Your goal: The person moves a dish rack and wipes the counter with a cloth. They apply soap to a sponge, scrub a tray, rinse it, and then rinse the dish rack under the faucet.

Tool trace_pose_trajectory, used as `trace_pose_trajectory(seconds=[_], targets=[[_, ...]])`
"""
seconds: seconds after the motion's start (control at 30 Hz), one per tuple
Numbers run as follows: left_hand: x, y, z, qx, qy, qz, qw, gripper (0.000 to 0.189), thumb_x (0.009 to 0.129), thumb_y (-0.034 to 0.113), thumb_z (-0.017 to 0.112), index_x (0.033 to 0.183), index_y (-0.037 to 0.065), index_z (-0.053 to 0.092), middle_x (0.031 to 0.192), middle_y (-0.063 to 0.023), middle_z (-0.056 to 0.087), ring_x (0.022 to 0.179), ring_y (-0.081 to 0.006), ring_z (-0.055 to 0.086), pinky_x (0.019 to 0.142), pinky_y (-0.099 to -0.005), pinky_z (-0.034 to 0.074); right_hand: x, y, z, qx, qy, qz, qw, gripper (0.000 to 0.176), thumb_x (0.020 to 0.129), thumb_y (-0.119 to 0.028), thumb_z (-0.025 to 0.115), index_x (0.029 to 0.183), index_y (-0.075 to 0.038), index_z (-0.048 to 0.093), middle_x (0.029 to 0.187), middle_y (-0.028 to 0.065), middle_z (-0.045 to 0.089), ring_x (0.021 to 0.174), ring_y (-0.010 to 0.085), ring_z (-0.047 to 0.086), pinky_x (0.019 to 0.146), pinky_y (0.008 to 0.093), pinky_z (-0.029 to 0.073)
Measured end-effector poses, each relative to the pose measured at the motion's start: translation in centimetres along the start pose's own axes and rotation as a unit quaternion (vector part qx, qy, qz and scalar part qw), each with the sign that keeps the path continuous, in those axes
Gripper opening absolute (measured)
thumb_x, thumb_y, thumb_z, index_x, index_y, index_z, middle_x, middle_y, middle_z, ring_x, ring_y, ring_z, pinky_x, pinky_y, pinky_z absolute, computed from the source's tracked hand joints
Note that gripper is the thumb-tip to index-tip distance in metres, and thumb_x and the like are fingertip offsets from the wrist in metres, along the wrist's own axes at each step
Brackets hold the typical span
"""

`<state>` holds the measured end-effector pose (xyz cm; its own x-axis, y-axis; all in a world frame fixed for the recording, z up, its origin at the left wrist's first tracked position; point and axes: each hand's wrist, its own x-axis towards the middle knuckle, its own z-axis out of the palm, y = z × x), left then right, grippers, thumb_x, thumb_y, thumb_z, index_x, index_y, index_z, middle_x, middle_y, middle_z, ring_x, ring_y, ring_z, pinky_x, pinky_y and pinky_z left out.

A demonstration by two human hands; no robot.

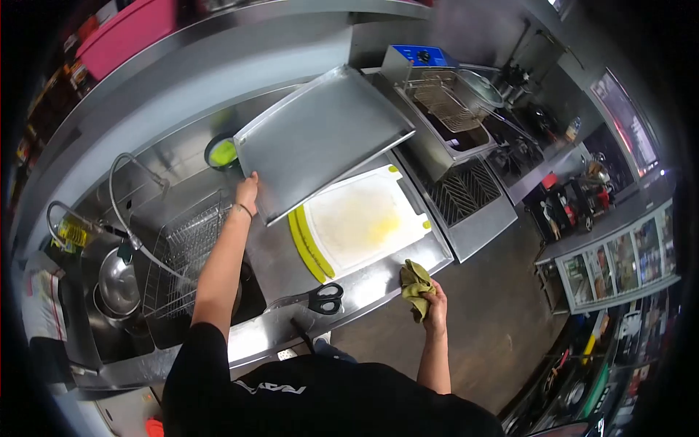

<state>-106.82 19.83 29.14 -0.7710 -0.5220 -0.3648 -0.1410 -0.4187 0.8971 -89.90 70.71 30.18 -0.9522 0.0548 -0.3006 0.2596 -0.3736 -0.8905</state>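
My left hand [247,194] grips the near left edge of a large metal baking tray [328,127], which is tilted over the back of the steel counter. In my right hand [435,307] is a crumpled olive-green cloth [416,285], held off the counter's front right corner. A white cutting board [357,215] with yellow-green corners and a yellow stain lies below the tray, partly covered by it. Black-handled scissors [325,298] rest near the counter's front edge. Beside the tray's left corner stands a dark bowl with something bright green [223,153] in it.
A double sink with a wire dish rack [186,251], a metal bowl [119,282] and hose faucets is on the left. To the right stand a fryer with a wire basket [444,102] and a black grate [466,191]. A pink bin [127,36] sits on the upper shelf.
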Motion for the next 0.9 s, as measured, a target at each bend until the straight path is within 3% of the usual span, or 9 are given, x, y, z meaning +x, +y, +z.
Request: trace_pose_trajectory(seconds=[0.33,0.4,0.53,0.57,0.6,0.67,0.73,0.83,0.9], targets=[[12.2,-2.6,5.8,0.129,0.056,0.071,0.988,0.038,0.086,0.020,0.048,0.113,-0.007,0.050,0.111,-0.0182,0.056,0.097,-0.0305,0.056,0.079,-0.0431,0.045,-2.3,0.3,-3.7,-0.017,0.076,0.000,0.997,0.040,0.073,0.006,0.045,0.112,0.001,0.049,0.097,0.0103,0.060,0.078,0.0170,0.060,0.066,0.0266,0.052],[14.6,-2.3,5.6,0.165,0.038,0.039,0.985,0.038,0.086,0.022,0.048,0.111,-0.007,0.052,0.108,-0.0183,0.058,0.096,-0.0317,0.057,0.081,-0.0411,0.045,-1.9,-0.3,-4.7,-0.018,0.087,-0.022,0.996,0.041,0.072,0.008,0.047,0.112,0.000,0.053,0.099,0.0075,0.059,0.089,0.0164,0.058,0.079,0.0271,0.047],[18.0,-2.1,5.5,0.426,0.148,0.159,0.878,0.040,0.081,0.029,0.053,0.101,-0.006,0.058,0.098,-0.0225,0.062,0.095,-0.0363,0.059,0.083,-0.0396,0.045,0.1,-3.8,-5.7,-0.182,0.142,-0.130,0.964,0.037,0.076,0.003,0.049,0.112,-0.002,0.052,0.102,0.0078,0.058,0.094,0.0166,0.055,0.084,0.0280,0.045],[20.6,-2.8,4.3,0.472,0.134,0.220,0.843,0.041,0.079,0.029,0.054,0.100,-0.006,0.057,0.099,-0.0236,0.061,0.095,-0.0374,0.058,0.083,-0.0403,0.046,1.3,-3.9,-6.2,-0.233,0.160,-0.159,0.946,0.035,0.079,-0.001,0.052,0.114,-0.002,0.052,0.106,0.0087,0.057,0.098,0.0178,0.055,0.086,0.0288,0.044],[22.8,-3.9,3.3,0.512,0.119,0.281,0.803,0.041,0.077,0.028,0.056,0.100,-0.006,0.057,0.099,-0.0247,0.061,0.096,-0.0384,0.058,0.082,-0.0409,0.046,2.6,-3.6,-6.0,-0.391,0.184,-0.222,0.874,0.035,0.081,-0.007,0.053,0.116,-0.002,0.051,0.118,0.0140,0.053,0.108,0.0254,0.052,0.092,0.0322,0.040],[21.7,-4.4,3.6,0.546,0.116,0.284,0.779,0.039,0.077,0.027,0.055,0.100,-0.004,0.058,0.100,-0.0240,0.060,0.096,-0.0377,0.058,0.082,-0.0410,0.046,4.2,-1.9,-3.3,-0.568,0.108,-0.151,0.802,0.040,0.083,-0.019,0.052,0.121,-0.006,0.048,0.133,0.0171,0.040,0.123,0.0336,0.037,0.103,0.0380,0.030],[20.0,-4.4,3.0,0.580,0.121,0.285,0.753,0.038,0.076,0.027,0.055,0.101,-0.002,0.059,0.100,-0.0233,0.060,0.096,-0.0370,0.058,0.082,-0.0412,0.046,6.1,1.4,-1.1,-0.743,0.044,-0.244,0.622,0.049,0.079,-0.024,0.055,0.125,-0.010,0.045,0.136,0.0162,0.035,0.129,0.0375,0.026,0.105,0.0450,0.025],[19.5,-5.4,1.8,0.599,0.119,0.314,0.727,0.036,0.077,0.027,0.055,0.105,0.004,0.059,0.099,-0.0179,0.062,0.094,-0.0346,0.059,0.081,-0.0410,0.046,11.0,1.4,-3.7,-0.770,0.093,-0.258,0.577,0.049,0.080,-0.026,0.052,0.127,-0.012,0.046,0.134,0.0137,0.040,0.129,0.0365,0.027,0.106,0.0485,0.020],[22.1,-5.6,-1.1,0.586,0.044,0.440,0.679,0.036,0.078,0.028,0.055,0.109,0.009,0.057,0.104,-0.0121,0.062,0.095,-0.0333,0.059,0.081,-0.0404,0.046,15.3,-0.2,-6.8,-0.816,0.127,-0.245,0.508,0.047,0.082,-0.027,0.047,0.125,-0.008,0.048,0.136,0.0124,0.039,0.129,0.0368,0.028,0.107,0.0466,0.020]])
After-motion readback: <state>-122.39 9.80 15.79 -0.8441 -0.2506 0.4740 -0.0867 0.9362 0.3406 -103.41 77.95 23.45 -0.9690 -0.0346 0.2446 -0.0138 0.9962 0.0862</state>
